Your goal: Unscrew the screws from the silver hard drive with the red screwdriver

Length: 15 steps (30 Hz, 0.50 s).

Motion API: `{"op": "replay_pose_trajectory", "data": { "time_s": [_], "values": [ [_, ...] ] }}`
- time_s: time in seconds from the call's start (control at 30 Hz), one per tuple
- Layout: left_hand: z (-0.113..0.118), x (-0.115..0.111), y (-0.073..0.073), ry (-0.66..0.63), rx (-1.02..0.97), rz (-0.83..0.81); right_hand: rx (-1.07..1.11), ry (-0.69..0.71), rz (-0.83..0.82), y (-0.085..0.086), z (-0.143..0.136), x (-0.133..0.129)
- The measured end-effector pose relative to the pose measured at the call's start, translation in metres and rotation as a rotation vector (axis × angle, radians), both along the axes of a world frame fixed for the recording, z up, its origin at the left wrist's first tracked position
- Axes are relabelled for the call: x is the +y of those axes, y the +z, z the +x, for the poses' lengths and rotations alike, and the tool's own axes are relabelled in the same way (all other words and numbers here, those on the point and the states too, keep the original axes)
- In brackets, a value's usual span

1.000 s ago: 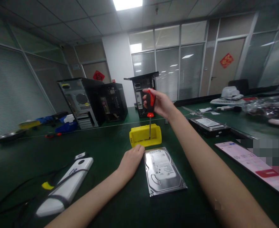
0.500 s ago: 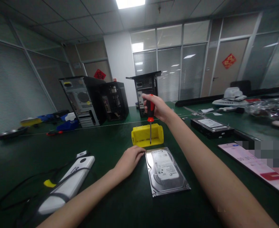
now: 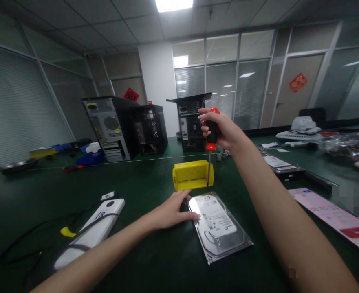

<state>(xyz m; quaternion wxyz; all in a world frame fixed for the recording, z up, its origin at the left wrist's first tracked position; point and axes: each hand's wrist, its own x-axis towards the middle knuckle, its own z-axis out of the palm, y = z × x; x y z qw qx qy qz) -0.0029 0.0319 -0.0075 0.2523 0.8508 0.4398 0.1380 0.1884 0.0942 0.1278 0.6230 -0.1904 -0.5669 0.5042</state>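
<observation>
A silver hard drive (image 3: 217, 226) with a white label lies flat on the table in front of me. My left hand (image 3: 175, 209) grips its far left corner, the thumb on the left edge and the fingers at the far end. My right hand (image 3: 220, 128) is wrapped round the red and black handle of a screwdriver (image 3: 209, 162), held upright. Its shaft points down, with the tip above and beyond the drive's far end. Just behind the drive a yellow plastic bin (image 3: 190, 185) faces me with its open side; the screwdriver shaft crosses in front of it.
On the left lies a white power strip (image 3: 101, 221) with a black cord. Several computer cases (image 3: 121, 130) stand at the back. To the right are another hard drive (image 3: 280, 162) on a black bracket and a pink-screened phone (image 3: 332, 213). A white hat-like object (image 3: 301, 128) sits farther back.
The screwdriver in my right hand has moved right and slightly up. My left thumb has come onto the drive's left edge, and the drive has turned slightly. The view has shifted a little.
</observation>
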Motion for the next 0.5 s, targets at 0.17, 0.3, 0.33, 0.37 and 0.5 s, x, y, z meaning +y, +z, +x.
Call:
{"op": "replay_pose_trajectory", "data": {
  "time_s": [0.17, 0.3, 0.33, 0.37, 0.5],
  "values": [
    [-0.017, -0.050, 0.009, 0.187, 0.144, 0.003, -0.065, -0.059, 0.100, 0.012, -0.003, -0.020],
    [-0.024, -0.033, 0.041, -0.208, 0.263, -0.007, -0.100, -0.063, 0.134, 0.016, -0.012, -0.031],
    [-0.021, -0.022, 0.044, -0.335, 0.257, -0.013, -0.110, -0.058, 0.139, 0.017, -0.014, -0.033],
    [-0.017, -0.011, 0.045, -0.431, 0.258, -0.027, -0.119, -0.054, 0.142, 0.018, -0.014, -0.034],
    [0.006, 0.017, 0.022, -0.557, 0.182, -0.006, -0.135, -0.068, 0.138, 0.020, -0.007, -0.037]
  ]
}}
